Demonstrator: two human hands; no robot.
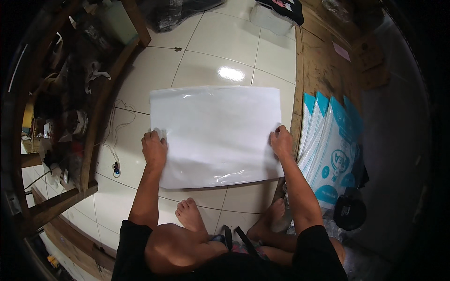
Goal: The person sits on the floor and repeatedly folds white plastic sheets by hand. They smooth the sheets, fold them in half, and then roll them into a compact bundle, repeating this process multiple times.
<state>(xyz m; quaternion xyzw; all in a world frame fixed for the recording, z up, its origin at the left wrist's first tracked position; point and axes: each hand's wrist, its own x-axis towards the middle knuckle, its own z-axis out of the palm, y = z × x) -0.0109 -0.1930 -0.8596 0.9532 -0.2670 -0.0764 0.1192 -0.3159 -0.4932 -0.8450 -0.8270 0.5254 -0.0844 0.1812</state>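
Note:
A large white rectangular sheet (218, 133) with a glossy, plastic-like sheen is spread out in front of me, over the tiled floor. My left hand (154, 144) grips its left edge, fingers curled over the border. At the opposite side, my right hand (281, 139) pinches the right edge between thumb and fingers. Wrinkles catch the light along the sheet's near and far edges. Whether it touches the floor or hangs just above it I cannot tell.
On the right, blue-and-white plastic packages (328, 145) lean by a wooden board (318, 61), with a black cap-like item (349, 212) nearer me. A wooden shelf frame (112, 84) stands left, a thin cable (114, 150) beside it. A translucent box (272, 19) sits far right.

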